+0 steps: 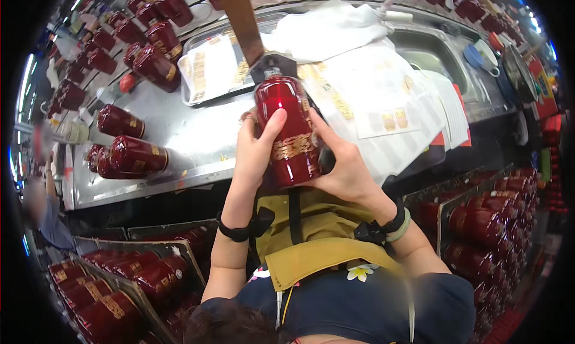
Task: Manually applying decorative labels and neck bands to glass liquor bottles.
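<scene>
A glossy dark red bottle (286,125) with gold decoration and a clear neck is held between both my hands at the near edge of the metal counter. My left hand (257,143) wraps its left side, with the thumb lying across the front. On the other side my right hand (342,164) grips the bottle low down, thumb pointing up along it. The bottle's neck meets a dark angular holder (272,65) at the end of a brown bar (238,20). Sheets with gold decals (392,121) lie on white paper to the right.
Several red bottles (139,155) stand on the counter (203,128) at left, more behind them. A tray (209,68) with gold decal sheets sits behind my left hand. White cloth (329,29) lies near the sink (428,53). Crates (144,296) of bottles flank me; a person (54,218) is far left.
</scene>
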Demonstrator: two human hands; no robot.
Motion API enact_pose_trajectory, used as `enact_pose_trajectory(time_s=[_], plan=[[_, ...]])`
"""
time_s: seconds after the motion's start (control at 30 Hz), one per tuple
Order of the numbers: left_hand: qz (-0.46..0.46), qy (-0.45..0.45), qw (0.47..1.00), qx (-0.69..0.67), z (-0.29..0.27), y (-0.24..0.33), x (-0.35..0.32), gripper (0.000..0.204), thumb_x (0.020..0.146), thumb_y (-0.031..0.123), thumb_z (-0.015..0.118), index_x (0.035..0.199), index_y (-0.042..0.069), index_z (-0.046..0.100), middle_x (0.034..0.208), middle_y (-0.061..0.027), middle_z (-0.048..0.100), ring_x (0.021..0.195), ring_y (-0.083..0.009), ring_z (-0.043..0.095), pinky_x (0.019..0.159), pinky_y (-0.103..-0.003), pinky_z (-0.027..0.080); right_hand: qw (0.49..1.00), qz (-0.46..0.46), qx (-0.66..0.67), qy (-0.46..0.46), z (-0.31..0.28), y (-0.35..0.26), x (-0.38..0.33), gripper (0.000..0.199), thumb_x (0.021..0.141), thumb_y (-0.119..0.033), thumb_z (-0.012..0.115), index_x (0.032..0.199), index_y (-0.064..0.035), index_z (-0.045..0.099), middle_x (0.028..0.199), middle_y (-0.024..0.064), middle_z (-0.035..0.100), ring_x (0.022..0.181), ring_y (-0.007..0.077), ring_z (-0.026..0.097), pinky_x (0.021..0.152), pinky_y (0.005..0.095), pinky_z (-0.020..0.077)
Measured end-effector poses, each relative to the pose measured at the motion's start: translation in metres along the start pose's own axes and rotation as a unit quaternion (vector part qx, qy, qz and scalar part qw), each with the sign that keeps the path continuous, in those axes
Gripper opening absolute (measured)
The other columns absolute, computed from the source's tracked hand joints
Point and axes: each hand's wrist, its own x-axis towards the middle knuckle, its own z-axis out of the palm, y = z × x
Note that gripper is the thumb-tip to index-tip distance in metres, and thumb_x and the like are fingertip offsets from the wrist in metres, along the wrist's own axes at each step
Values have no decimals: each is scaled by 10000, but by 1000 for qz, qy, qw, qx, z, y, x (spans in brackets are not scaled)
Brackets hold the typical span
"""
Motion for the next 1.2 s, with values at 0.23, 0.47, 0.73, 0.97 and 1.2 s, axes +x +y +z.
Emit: enact_pose_trajectory(time_s=[0.23,0.47,0.73,0.97,1.2], plan=[[23,52,996,64,1,-11,20,552,916,428,777,1102,-82,677,995,-136,730,883,-165,689,789,-303,559,1000,-2,12,0,-1,25,10,1075,663,-140,951,1559,15,377,1339,234,650,1194,278,669,1020,359,509],[87,63,986,131,-2,3,16,556,867,410,731,1023,-117,644,986,-284,674,945,-428,680,862,-460,543,995,0,98,2,32,50,26,1059,650,14,912,1566,-5,380,1477,178,546,1285,256,580,1084,383,481],[451,351,766,293,-47,87,-159,566,884,146,766,1348,-91,547,1564,-257,383,1419,-405,431,1157,-488,368,987,-136,-81,-1,-2,-4,37,812,820,-6,767,1560,-95,446,1372,89,588,1023,179,574,901,308,446],[493,680,223,494,-70,162,-396,534,926,-58,618,1437,-77,462,1494,-179,498,1333,-255,526,1127,-402,436,900,-406,-57,-150,28,-151,38,512,818,-63,805,1302,-23,640,1220,92,645,922,195,503,794,313,428],[217,853,210,426,-89,205,-562,747,825,456,845,1339,-30,604,1360,-226,613,1246,-306,608,1072,-423,450,700,-668,133,-213,136,-315,-26,370,808,-48,820,1153,-13,692,1096,128,675,884,228,621,758,344,498]])
